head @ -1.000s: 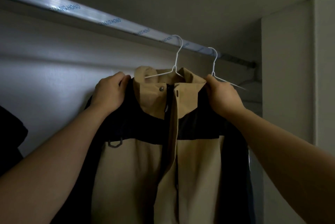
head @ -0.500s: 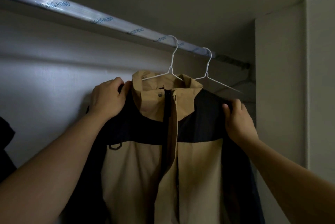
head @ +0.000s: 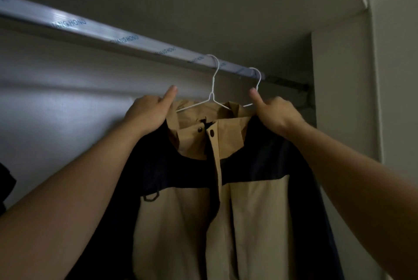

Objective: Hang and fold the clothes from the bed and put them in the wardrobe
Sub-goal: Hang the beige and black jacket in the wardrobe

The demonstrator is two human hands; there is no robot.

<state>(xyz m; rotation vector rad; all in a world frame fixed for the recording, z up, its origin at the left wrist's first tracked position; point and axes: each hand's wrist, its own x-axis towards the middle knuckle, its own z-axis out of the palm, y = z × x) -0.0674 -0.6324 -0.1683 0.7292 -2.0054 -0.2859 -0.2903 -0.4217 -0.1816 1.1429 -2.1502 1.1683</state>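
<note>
The left hand (head: 147, 113) and right hand (head: 278, 115) grip the jacket (head: 199, 207) at its shoulders, thumbs up. Its hanger (head: 212, 96) seems hooked over the rail (head: 113, 38).

Dim wardrobe interior, pale sheen on rail (head: 126, 38), soft focus, wide-angle bowing

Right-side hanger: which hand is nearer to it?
Right. The right hand grips the jacket just below the right-side hanger, thumb beside its neck; the left hand grips the jacket's far shoulder, left of the other hanger.
</note>
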